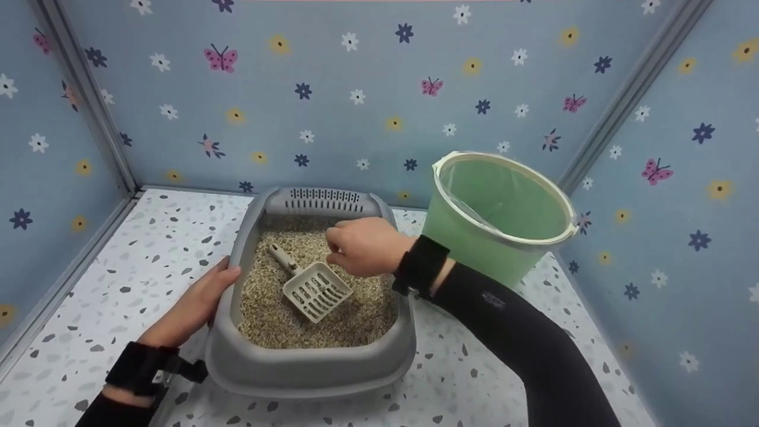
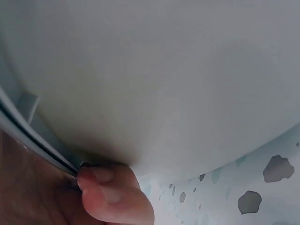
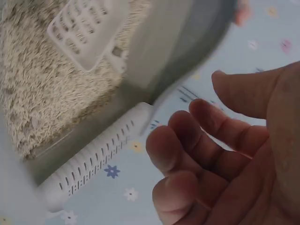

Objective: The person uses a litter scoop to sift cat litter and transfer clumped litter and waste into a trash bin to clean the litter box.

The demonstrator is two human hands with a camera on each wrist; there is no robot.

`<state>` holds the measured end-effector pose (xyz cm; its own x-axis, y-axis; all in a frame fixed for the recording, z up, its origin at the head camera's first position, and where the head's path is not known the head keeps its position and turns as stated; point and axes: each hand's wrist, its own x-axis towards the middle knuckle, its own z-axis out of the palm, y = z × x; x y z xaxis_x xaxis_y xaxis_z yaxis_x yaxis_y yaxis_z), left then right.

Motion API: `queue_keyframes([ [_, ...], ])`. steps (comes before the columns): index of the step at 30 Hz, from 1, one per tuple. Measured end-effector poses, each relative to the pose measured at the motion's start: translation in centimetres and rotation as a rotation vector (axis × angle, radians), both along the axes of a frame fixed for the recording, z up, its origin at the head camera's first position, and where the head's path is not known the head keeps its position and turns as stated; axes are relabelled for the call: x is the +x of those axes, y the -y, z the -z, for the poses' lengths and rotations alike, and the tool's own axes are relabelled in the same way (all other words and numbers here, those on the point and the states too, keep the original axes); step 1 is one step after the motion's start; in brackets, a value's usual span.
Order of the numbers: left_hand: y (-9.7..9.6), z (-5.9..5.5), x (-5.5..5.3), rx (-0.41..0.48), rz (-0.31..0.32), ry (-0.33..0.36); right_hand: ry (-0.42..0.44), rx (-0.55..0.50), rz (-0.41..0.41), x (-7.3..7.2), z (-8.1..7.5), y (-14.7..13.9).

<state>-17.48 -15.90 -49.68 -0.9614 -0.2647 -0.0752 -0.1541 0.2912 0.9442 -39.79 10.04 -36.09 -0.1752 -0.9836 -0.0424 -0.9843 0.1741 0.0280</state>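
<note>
- Head view: the left hand (image 1: 198, 302) is gripping the left side of a grey litter box (image 1: 314, 362), thumb lying by the rim. The box is sitting on a white speckled surface (image 1: 474, 379).
- Same view: the right hand (image 1: 370, 246) is hovering over the litter (image 1: 267, 320), fingers loosely bent and holding nothing. A beige slotted scoop (image 1: 317, 292) is lying on the litter just beside it, handle pointing to the far left.
- Also there: a light green bucket (image 1: 462, 237) is standing to the right of the box, with blue flowery walls (image 1: 356, 71) rising behind and at both sides.
- Left wrist view: the box's pale outer wall is filling most of the frame, and the fingertips (image 2: 112, 194) are curling in under the rim edge.
- Right wrist view: that hand is hanging relaxed, thumb apart from the half-bent fingers. The scoop and the box's slotted end are showing beyond it.
</note>
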Motion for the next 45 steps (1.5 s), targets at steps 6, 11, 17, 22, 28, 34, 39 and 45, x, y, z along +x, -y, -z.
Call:
queue_keyframes([
  [6,0.0,0.1,0.1,0.003,0.001,0.005,-0.267,0.104,-0.133,0.7,2.3,4.0],
  [11,0.1,0.0,0.3,-0.008,-0.005,0.018,-0.381,0.153,-0.278,1.6,4.7,6.3],
  [17,-0.1,-0.1,0.2,0.035,0.019,0.016,-0.441,0.245,-0.327,2.0,7.0,7.2],
  [22,0.0,-0.1,0.4,0.000,0.006,0.009,-0.350,0.293,-0.236,1.7,7.6,7.0],
  [28,0.1,-0.1,0.3,-0.031,0.001,0.021,-0.303,0.292,-0.200,1.4,7.9,7.2],
  [34,0.2,0.0,0.4,-0.038,-0.005,0.034,-0.372,0.344,-0.164,1.5,7.9,7.4],
  [39,0.2,0.0,0.5,-0.042,-0.009,0.038,-0.365,0.384,-0.134,1.6,7.9,7.5],
  [45,0.3,0.3,0.2,0.004,0.006,0.058,-0.394,0.407,-0.104,1.5,7.9,7.0],
])
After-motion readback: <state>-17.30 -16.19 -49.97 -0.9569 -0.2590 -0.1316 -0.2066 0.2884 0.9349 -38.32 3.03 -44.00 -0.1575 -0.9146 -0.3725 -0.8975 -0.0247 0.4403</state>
